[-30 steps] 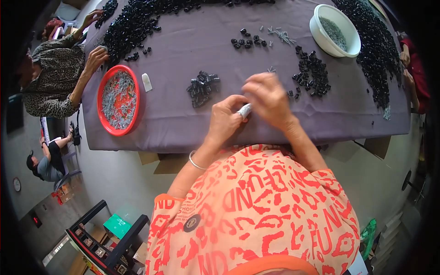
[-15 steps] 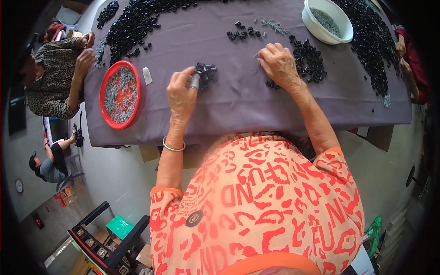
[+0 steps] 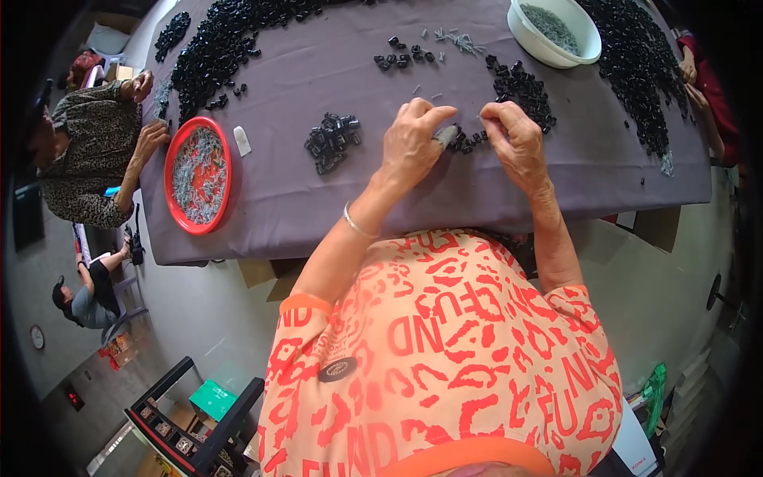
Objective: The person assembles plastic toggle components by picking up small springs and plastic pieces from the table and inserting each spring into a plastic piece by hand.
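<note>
Head view: the tabletop's (image 3: 262,191) near edge is running along six o'clock of both hands, with open cloth stretching toward four, and toward nine as far as the black cluster (image 3: 332,141). Left hand (image 3: 408,143) is pointing its digits to three; whether it's gripping anything, I cannot tell. Right hand (image 3: 518,143) is pinching a tiny pale bit (image 3: 479,117). Black pieces (image 3: 470,141) are lying between, too small to read an axis. Two grey pins (image 3: 416,88) are lying around twelve from the left hand, slanting roughly eight to two.
</note>
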`<state>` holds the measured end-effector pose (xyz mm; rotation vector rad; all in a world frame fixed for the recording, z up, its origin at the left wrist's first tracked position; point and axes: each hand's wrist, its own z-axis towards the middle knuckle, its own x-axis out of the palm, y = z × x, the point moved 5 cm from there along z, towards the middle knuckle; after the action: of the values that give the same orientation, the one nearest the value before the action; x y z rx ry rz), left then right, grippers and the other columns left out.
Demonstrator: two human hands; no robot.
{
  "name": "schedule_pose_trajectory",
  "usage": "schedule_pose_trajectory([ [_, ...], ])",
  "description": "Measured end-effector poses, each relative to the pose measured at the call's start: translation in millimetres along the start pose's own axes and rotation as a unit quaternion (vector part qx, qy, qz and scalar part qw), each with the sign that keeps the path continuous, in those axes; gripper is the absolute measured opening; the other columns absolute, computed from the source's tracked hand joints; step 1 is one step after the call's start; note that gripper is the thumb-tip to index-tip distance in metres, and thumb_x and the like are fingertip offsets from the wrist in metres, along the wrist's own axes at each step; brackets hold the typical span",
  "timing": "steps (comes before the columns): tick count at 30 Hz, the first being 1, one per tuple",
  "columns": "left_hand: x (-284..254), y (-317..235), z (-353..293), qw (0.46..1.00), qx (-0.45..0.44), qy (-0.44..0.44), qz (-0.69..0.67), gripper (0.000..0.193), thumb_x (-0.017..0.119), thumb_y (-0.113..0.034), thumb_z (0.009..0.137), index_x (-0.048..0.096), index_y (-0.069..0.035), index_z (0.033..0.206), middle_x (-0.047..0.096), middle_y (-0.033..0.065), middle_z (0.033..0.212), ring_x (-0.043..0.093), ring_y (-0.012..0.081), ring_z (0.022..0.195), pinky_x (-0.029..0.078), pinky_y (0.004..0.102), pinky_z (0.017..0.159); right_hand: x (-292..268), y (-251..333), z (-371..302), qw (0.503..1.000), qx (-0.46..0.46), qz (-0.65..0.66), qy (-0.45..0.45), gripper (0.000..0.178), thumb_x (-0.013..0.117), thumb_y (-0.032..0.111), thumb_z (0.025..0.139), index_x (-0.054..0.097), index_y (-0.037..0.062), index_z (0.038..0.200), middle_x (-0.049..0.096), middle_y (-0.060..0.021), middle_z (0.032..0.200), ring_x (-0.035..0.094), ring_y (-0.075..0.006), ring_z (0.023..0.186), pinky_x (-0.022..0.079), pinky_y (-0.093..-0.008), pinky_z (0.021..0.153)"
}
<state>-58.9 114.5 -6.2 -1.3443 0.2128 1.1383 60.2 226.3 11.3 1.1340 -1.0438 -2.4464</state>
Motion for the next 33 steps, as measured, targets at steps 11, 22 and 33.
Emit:
schedule_pose_trajectory([
  [11,-3.9,19.3,-10.4,0.944,-0.153,0.023,-0.293,0.018,0.066,-0.008,0.080,0.063,-0.004,0.097,0.065,0.0061,0.086,0.063,0.0177,0.077,0.051,0.0265,0.063,12.9,16.5,-5.5,0.996,0.040,0.082,-0.009,0.010,0.060,-0.004,0.080,0.059,-0.0003,0.089,0.057,-0.0056,0.078,0.055,-0.0128,0.065,0.045,-0.0249,0.059],
  [22,-18.1,16.3,-41.2,0.817,-0.264,0.021,-0.513,0.017,0.061,-0.008,0.087,0.061,0.002,0.101,0.066,0.0067,0.090,0.063,0.0117,0.078,0.050,0.0225,0.063,34.4,45.2,0.1,0.996,-0.025,0.076,0.045,0.013,0.061,-0.006,0.077,0.057,0.0002,0.088,0.058,-0.0094,0.079,0.059,-0.0206,0.068,0.047,-0.0293,0.061],
  [33,-33.3,11.6,-50.9,0.948,-0.174,-0.022,-0.267,0.013,0.060,0.002,0.083,0.061,0.002,0.095,0.063,0.0051,0.080,0.059,0.0097,0.072,0.049,0.0247,0.064,51.6,47.8,-5.6,0.991,-0.020,0.067,0.110,0.011,0.060,-0.004,0.078,0.057,-0.0003,0.088,0.059,-0.0110,0.077,0.059,-0.0223,0.068,0.047,-0.0309,0.060],
])
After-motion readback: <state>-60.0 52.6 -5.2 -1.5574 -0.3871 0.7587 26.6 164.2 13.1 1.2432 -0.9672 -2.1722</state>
